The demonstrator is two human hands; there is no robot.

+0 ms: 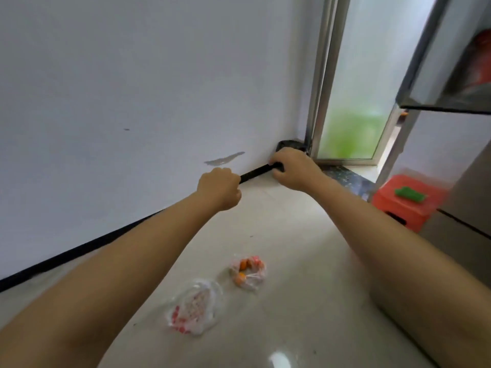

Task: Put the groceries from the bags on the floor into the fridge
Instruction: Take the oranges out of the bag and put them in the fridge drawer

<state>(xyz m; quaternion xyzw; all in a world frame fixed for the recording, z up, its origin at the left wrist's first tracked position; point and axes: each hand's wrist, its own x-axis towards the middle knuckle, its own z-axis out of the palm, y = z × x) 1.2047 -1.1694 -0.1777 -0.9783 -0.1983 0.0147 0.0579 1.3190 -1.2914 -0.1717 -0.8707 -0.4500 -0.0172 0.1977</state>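
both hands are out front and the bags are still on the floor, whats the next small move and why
Probably lower the right hand to the bag with orange fruit. Both hands look curled with no grocery in them, the left hand too, and two bags lie on the floor, the other bag nearer.

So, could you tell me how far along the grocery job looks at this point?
Little looks done: the fridge door stands open with something red on its shelf. Nothing is in hand: the left hand is curled shut and the right hand is curled too, neither gripping any grocery. Left: the bag with orange fruit and the clear red-printed bag lie on the floor.
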